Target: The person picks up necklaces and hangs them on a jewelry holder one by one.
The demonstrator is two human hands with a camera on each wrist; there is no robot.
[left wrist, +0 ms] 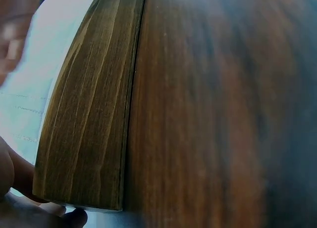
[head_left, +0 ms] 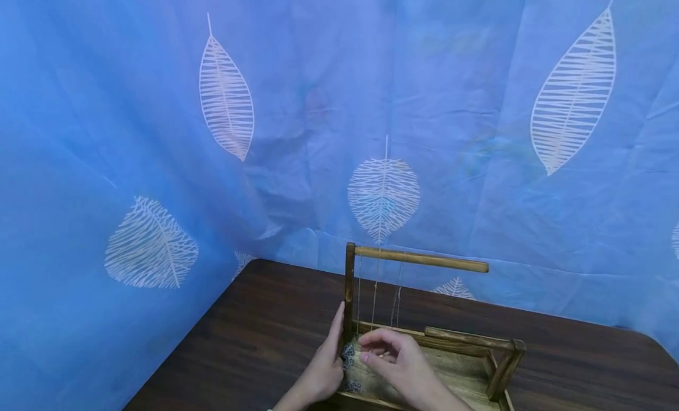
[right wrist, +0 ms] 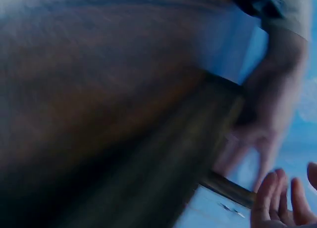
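Observation:
A wooden jewelry stand [head_left: 419, 253] has a tray base [head_left: 451, 370] and an upright post at its left. My left hand [head_left: 323, 367] holds the stand's left end, one finger straight up along the post; the left wrist view shows fingers round the end of a wooden board [left wrist: 89, 114]. Thin necklaces [head_left: 374, 293] hang from the top bar. My right hand [head_left: 395, 361] is over the tray, just below the hanging strands, with loosely bent fingers. Its thumb stands apart from the fingers [right wrist: 277, 198] in the right wrist view, and nothing shows between them.
Dark grey speckled clumps [head_left: 348, 355] lie at the tray's left end. A lower wooden bar [head_left: 467, 338] on a short slanted support runs along the right. The stand rests on a dark wooden table [head_left: 281, 322], with a blue leaf-print curtain [head_left: 318, 181] behind it.

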